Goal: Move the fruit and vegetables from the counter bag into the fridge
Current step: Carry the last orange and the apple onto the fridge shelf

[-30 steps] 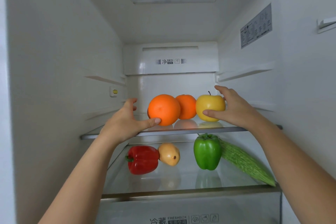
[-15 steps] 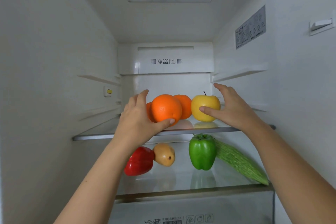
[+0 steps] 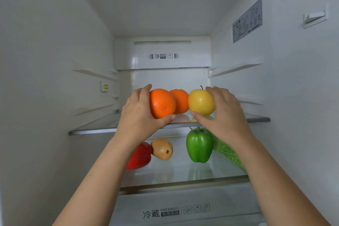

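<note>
On the upper glass shelf (image 3: 95,126), left hand (image 3: 139,115) grips the front orange (image 3: 161,102); right hand (image 3: 223,115) cups the yellow apple (image 3: 200,102). Risk: released near the edge, apparently, either could roll off.

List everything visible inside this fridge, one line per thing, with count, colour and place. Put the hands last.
oranges: 2, orange, upper glass shelf, left and middle, one behind the other.
apple: 1, yellow, upper glass shelf, right of the oranges.
red bell pepper: 1, red, lower shelf, left, partly hidden by the left arm.
pear-like fruit: 1, tan-yellow, lower shelf, right of the red pepper.
green bell pepper: 1, green, lower shelf, upright, right of centre.
bitter gourd: 1, green, lower shelf, far right, mostly behind the right arm.
glass shelves: 2, clear with grey front trim.
crisper drawer: 1, frosted, bottom.
label sticker: 1, grey, right wall.
left hand: fingers around the front orange.
right hand: fingers around the apple.
</note>
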Action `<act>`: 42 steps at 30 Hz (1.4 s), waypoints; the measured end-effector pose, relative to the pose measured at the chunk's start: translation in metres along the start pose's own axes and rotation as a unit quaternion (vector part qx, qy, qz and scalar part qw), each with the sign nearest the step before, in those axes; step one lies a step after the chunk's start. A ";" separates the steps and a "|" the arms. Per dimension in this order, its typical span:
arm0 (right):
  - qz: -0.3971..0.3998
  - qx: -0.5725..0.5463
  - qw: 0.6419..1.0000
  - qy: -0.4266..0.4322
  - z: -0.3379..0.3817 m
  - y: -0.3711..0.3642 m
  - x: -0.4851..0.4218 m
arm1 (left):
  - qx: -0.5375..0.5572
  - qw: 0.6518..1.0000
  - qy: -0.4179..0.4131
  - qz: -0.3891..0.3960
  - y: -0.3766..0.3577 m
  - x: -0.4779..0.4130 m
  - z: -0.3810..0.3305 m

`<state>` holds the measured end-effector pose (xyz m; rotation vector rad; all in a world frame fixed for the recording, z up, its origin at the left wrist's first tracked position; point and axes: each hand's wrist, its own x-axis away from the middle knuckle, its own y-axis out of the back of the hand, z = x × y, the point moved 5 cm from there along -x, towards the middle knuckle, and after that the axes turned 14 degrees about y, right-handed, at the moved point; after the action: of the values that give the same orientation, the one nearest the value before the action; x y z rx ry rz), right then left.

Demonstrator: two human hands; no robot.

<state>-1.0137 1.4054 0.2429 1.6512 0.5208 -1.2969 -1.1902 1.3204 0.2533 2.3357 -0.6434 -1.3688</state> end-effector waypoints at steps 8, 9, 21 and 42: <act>-0.002 0.003 1.000 0.030 0.012 0.001 0.003 | -0.002 1.000 0.001 -0.006 0.001 0.002 -0.001; -0.003 0.008 0.999 0.038 0.014 0.001 0.003 | -0.004 1.000 -0.001 -0.009 0.001 0.002 -0.001; -0.040 -0.013 0.997 0.061 0.044 -0.003 0.015 | -0.011 0.998 -0.006 -0.054 0.013 0.018 0.000; -0.043 -0.046 0.992 0.113 0.095 -0.014 0.052 | -0.156 0.969 -0.058 -0.181 0.035 0.111 0.007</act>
<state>-1.0550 1.3195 0.1895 1.7237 0.7852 -1.1353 -1.1556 1.2297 0.1886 2.1952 -0.0166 -1.6347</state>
